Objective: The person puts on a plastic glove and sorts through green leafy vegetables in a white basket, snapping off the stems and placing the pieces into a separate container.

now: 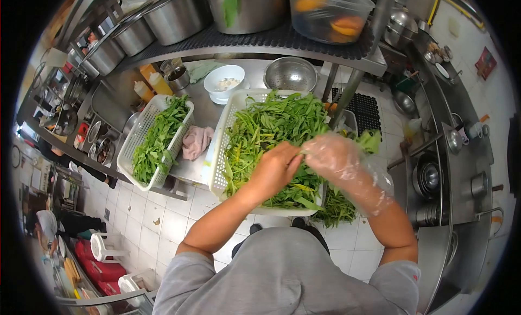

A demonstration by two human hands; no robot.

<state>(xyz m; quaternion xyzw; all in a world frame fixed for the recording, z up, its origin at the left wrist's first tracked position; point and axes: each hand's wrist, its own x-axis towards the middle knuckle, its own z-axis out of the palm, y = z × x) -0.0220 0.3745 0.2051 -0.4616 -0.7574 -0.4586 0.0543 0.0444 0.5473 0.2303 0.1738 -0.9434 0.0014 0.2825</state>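
Note:
A large white perforated basket (218,176) in front of me is heaped with leafy greens (279,117). Over it my bare left hand (278,171) is closed, thumb and fingers pinched together. My right hand (334,156), in a clear plastic glove, is closed and meets the left fingertips at a thin green stem. Leaves (370,142) stick out past the right hand, slightly blurred. The stem is mostly hidden by the fingers. Left of the big basket stands a narrower white basket (126,163), also holding greens.
A pink cloth (197,142) lies between the baskets. Behind are a white bowl (224,79), a steel colander (290,75) and sauce bottles (159,84). A low shelf (239,48) carries pots and a clear tub (331,19). More greens (337,208) hang below right. People stand at far left.

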